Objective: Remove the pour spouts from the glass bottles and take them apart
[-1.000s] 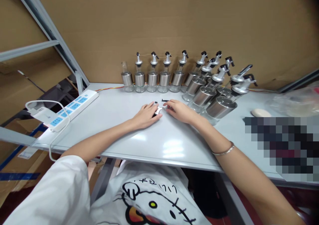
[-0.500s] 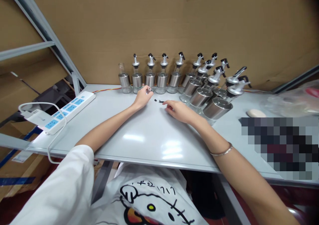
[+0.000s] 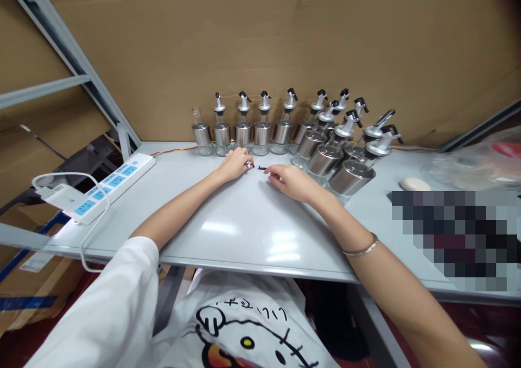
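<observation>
My left hand (image 3: pixel 236 164) pinches a small silvery pourer part (image 3: pixel 248 164). Fingers hide most of that part. A tiny black piece (image 3: pixel 253 166) lies right at its fingertips; whether they touch cannot be made out. My right hand (image 3: pixel 288 181) hovers low over the tabletop, fingers bent but apart. Its index fingertip is at the right end of a slim black lever (image 3: pixel 261 167) lying on the table. Behind the hands, several glass bottles with steel sleeves and silver-and-black pourers (image 3: pixel 262 132) stand in a row. One bottle (image 3: pixel 201 132), at the row's left end, has a bare neck.
More bottles with pourers (image 3: pixel 352 177) crowd close by on the right of my right hand. A white power strip (image 3: pixel 118 186) with a cable lies at the left on the grey table (image 3: pixel 244 243). Farther right are a pale oval object (image 3: pixel 415 185) and a clear plastic bag (image 3: pixel 468 164).
My left hand has moved down and slightly right with the silvery part, reaching the tiny black piece. My right hand and the black lever stay nearly where they were; the view has shifted slightly.
</observation>
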`<state>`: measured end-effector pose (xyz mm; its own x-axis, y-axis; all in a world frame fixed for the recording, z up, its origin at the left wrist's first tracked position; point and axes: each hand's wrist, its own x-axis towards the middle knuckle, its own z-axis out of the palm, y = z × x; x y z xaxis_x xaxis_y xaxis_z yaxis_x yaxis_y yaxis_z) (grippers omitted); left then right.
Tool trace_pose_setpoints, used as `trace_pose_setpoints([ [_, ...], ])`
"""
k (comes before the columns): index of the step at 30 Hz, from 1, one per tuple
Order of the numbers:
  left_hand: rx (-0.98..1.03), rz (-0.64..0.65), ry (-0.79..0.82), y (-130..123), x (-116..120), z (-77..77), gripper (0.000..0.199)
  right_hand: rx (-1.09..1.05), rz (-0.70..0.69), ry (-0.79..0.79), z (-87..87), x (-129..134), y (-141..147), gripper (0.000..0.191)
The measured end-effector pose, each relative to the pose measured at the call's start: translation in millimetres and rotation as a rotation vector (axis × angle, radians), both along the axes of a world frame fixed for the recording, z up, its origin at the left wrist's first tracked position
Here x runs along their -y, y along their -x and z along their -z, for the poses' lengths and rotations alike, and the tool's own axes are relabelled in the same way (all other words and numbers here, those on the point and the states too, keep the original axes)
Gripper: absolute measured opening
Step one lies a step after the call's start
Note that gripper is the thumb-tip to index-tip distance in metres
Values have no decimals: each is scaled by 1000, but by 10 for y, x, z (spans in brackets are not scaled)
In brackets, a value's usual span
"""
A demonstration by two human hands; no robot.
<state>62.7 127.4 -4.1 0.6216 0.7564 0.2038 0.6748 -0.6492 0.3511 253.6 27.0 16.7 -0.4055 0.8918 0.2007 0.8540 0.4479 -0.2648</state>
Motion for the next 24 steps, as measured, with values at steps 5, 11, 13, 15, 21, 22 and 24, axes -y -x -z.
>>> trace_pose_setpoints([
  [5,138,26,115,-19,318,45,24,-46,-20,-32,19,-35,-41,22],
  [11,409,80,410,18,635,-40,27,-215,-198,-107,-7,-30,-41,17],
  [13,404,69,396,86,673,-46,24,-191,-193,-94,-25,-9,-28,16],
  [15,406,10,339,178,706,-12,34,-115,-167,-77,-33,3,-23,17],
  [21,411,-90,282,427,820,129,38,117,-65,0,-9,-10,-36,19],
  [22,412,-81,283,445,832,128,35,121,-61,18,-4,-13,-35,18],
  [24,420,-53,277,457,845,110,32,127,-53,40,4,-16,-32,18],
])
